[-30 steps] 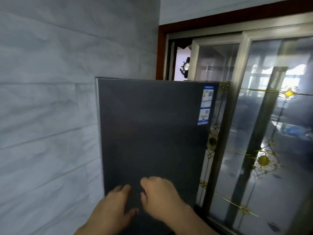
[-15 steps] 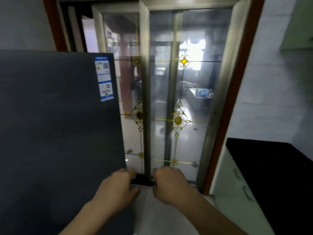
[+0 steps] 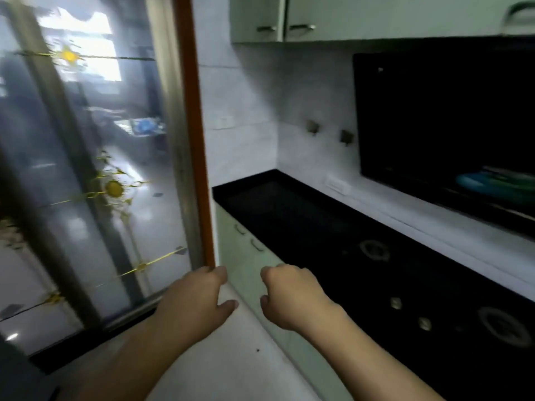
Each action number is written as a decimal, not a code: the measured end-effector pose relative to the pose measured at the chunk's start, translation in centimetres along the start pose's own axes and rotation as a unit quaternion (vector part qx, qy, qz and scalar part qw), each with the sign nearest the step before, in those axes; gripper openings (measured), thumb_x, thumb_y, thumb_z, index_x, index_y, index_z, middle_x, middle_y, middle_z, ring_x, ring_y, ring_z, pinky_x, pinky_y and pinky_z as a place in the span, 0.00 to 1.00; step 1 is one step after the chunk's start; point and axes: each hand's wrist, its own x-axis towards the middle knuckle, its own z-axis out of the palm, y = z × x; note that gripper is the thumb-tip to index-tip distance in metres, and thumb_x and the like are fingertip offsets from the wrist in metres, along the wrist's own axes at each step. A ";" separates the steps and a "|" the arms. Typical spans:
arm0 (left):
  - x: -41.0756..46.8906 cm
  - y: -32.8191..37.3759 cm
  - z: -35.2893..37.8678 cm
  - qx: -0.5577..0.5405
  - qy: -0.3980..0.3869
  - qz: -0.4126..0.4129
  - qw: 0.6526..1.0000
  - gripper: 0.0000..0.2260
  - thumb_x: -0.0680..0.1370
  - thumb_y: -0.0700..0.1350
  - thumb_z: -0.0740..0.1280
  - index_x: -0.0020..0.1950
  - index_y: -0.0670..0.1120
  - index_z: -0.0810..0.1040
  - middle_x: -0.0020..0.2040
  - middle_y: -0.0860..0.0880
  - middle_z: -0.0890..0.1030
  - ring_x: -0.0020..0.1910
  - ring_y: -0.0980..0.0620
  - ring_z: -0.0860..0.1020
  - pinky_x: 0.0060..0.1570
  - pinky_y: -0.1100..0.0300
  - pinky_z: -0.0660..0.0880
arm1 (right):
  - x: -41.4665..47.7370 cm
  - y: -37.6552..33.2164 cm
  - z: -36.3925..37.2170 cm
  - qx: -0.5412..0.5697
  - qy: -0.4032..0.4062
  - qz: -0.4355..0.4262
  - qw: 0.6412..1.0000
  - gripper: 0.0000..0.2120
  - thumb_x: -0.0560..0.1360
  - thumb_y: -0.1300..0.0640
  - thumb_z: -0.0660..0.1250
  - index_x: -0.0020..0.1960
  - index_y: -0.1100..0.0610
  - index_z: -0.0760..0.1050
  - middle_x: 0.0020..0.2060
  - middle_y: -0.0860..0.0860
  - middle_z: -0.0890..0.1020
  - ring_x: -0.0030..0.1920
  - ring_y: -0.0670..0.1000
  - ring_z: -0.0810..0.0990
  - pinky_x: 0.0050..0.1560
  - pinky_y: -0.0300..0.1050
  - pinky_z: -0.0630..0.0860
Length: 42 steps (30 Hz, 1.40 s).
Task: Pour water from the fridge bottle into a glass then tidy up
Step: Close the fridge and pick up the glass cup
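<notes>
My left hand (image 3: 197,299) floats at the lower middle, fingers loosely curled and thumb apart, holding nothing. Beside it my right hand (image 3: 289,295) is curled into a loose fist, also with nothing in it, just in front of the black countertop (image 3: 278,204). No bottle, glass or fridge shows in the head view; only a dark corner sits at the bottom left edge.
A sliding glass door (image 3: 86,183) with gold ornaments fills the left, framed in red-brown wood (image 3: 194,140). A gas hob (image 3: 434,299) lies in the countertop to the right. Pale green cabinets (image 3: 246,256) stand below, wall cabinets (image 3: 272,18) above. The white floor (image 3: 231,357) lies underfoot.
The view has swung right, from the dark fridge door past the glass door to the kitchen counter. Both hands stay low in front, away from the fridge.
</notes>
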 end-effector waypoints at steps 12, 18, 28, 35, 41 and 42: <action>-3.3 25.2 5.3 -0.050 -0.081 0.285 0.954 0.19 0.74 0.63 0.66 0.59 0.55 0.73 0.52 0.54 0.76 0.52 0.52 0.77 0.48 0.56 0.76 | -25.8 14.9 1.3 0.028 0.039 0.339 0.940 0.05 0.74 0.56 0.64 0.47 0.54 0.69 0.48 0.56 0.79 0.49 0.60 0.78 0.44 0.48 0.65; -7.6 40.2 8.6 -0.042 -0.089 0.360 0.928 0.20 0.74 0.63 0.67 0.61 0.55 0.72 0.55 0.54 0.76 0.56 0.52 0.77 0.48 0.57 0.74 | -38.6 23.1 2.1 0.048 0.060 0.411 0.909 0.06 0.76 0.55 0.64 0.46 0.54 0.67 0.45 0.54 0.77 0.45 0.58 0.75 0.45 0.49 0.66; -14.7 61.4 14.4 -0.057 -0.159 0.431 0.886 0.16 0.74 0.62 0.67 0.57 0.56 0.72 0.49 0.56 0.75 0.48 0.55 0.75 0.42 0.60 0.72 | -56.3 36.3 2.5 0.042 0.045 0.487 0.871 0.07 0.75 0.56 0.65 0.46 0.55 0.67 0.42 0.53 0.73 0.42 0.57 0.71 0.44 0.48 0.65; -14.5 71.1 18.2 -0.056 -0.190 0.490 0.849 0.20 0.75 0.62 0.67 0.62 0.55 0.72 0.55 0.56 0.76 0.52 0.56 0.76 0.50 0.60 0.76 | -62.7 44.1 3.7 0.083 0.038 0.547 0.832 0.06 0.76 0.54 0.65 0.47 0.54 0.68 0.45 0.52 0.76 0.49 0.57 0.78 0.48 0.48 0.68; -12.8 79.6 22.7 -0.057 -0.223 0.539 0.810 0.19 0.75 0.62 0.67 0.61 0.55 0.72 0.54 0.56 0.75 0.52 0.56 0.76 0.49 0.61 0.75 | -66.4 50.7 5.2 0.093 0.031 0.597 0.796 0.08 0.77 0.53 0.64 0.52 0.55 0.70 0.51 0.55 0.78 0.51 0.59 0.78 0.46 0.47 0.67; -12.7 80.8 23.6 -0.056 -0.229 0.546 0.804 0.19 0.75 0.62 0.67 0.61 0.54 0.72 0.54 0.56 0.75 0.52 0.56 0.76 0.49 0.61 0.75 | -67.0 51.6 5.5 0.098 0.030 0.604 0.790 0.09 0.77 0.53 0.64 0.54 0.56 0.71 0.51 0.55 0.78 0.51 0.59 0.78 0.46 0.47 0.67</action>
